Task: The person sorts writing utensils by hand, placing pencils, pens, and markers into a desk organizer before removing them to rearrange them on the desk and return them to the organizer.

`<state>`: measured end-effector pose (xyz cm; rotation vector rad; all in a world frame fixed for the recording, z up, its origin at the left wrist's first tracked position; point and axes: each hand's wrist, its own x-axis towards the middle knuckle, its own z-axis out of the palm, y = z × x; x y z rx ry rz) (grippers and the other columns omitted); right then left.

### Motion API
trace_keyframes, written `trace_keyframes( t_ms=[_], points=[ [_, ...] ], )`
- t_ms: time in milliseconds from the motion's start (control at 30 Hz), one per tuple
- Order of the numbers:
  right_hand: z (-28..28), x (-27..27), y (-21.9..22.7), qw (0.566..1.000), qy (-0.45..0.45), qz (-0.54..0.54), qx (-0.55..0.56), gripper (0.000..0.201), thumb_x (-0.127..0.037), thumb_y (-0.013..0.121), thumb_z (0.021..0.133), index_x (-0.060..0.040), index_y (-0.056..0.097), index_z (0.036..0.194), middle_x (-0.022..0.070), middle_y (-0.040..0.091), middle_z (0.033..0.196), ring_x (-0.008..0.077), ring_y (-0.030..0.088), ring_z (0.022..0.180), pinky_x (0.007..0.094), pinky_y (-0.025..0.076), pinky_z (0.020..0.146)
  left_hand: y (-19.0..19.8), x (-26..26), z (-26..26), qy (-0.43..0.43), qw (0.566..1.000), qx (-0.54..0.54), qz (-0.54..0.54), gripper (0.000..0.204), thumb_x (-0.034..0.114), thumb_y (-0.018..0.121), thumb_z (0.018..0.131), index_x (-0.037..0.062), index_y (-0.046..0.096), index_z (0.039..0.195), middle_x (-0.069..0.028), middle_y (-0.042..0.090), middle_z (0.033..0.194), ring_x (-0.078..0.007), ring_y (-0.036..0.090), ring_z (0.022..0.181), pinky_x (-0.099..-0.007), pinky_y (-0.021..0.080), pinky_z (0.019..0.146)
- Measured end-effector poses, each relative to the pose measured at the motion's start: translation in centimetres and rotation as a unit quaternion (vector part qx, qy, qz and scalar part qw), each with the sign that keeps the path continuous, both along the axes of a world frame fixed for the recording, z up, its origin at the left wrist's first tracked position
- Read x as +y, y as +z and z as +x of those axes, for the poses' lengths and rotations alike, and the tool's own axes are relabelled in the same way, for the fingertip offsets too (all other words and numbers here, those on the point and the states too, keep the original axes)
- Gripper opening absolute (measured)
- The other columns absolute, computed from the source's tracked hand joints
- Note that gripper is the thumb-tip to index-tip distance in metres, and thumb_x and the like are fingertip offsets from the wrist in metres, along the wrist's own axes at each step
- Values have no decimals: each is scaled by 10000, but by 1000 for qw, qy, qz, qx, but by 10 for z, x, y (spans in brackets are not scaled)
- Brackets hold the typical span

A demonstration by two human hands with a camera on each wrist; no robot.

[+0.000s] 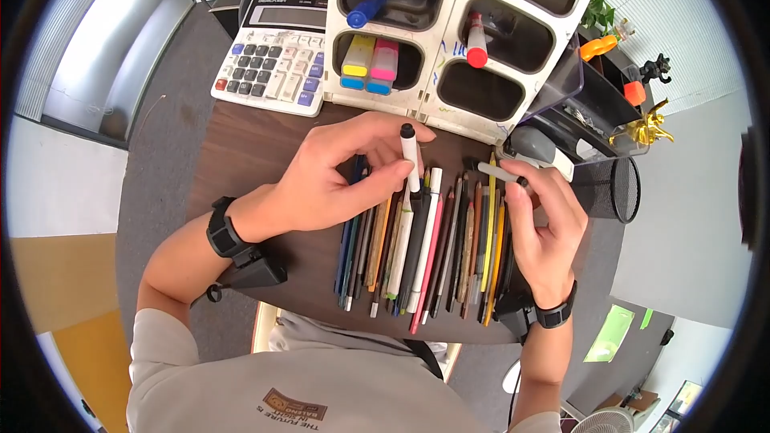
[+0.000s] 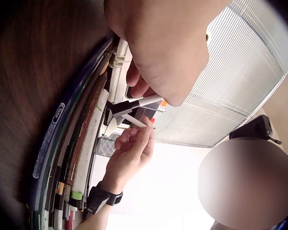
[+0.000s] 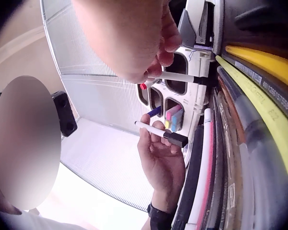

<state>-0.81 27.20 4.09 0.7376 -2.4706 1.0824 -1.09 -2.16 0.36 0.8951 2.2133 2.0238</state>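
Observation:
My left hand (image 1: 341, 168) pinches a white marker (image 1: 411, 160) between thumb and fingers, its narrow black end pointing up. In the right wrist view, a wide black cap (image 3: 175, 139) shows at that marker's other end. My right hand (image 1: 549, 228) holds a second slim white marker (image 3: 177, 77) with a black end, tilted near the right side of the row. Beneath and between the hands, pencils and pens lie side by side, among them a yellow pencil (image 1: 496, 252), a pink one (image 1: 427, 261) and a white pen with a green band (image 1: 400, 252).
Behind the hands stands a white organizer (image 1: 423, 100) with dark compartments, holding a blue marker (image 1: 367, 10), yellow and pink highlighters (image 1: 383, 64) and a red-capped marker (image 1: 476, 42). A calculator (image 1: 273, 56) lies left, a mesh bin (image 1: 613, 192) right, beside a black desk caddy (image 1: 597, 84).

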Motion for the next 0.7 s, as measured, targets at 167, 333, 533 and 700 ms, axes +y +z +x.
trace_keyframes(
  t_ms=[167,333,533,700],
  points=[
    [-2,1,-2,1000,-2,1,-5,221,-2,769,969,-39,795,1185,65,619,806,134,574,654,285,452,595,-3,-2,0,0,1000,11,-9,273,31,628,1081,-57,616,1340,-160,748,1131,-171,749,924,-287,609,794],
    [0,1,-1,999,-8,-20,-42,206,-1,749,982,-25,789,1182,79,684,864,145,613,678,277,481,622,2,0,0,6,1000,8,-17,215,15,666,1057,-53,647,1261,-163,747,1149,-182,748,957,-303,604,828],
    [8,6,-3,991,48,-105,-70,143,-63,734,1013,18,777,1123,102,759,917,155,674,730,271,508,655,-1,-2,-3,20,997,63,-46,179,4,722,1024,-33,682,1195,-152,755,1143,-229,731,1072,-360,576,941],
    [9,11,-9,981,87,-157,-73,183,-147,748,1033,35,756,1055,105,759,908,155,673,735,277,507,672,-5,0,-3,-3,999,39,6,171,3,687,1052,-18,633,1213,-187,769,1135,-257,762,1078,-374,608,921]
  ],
)
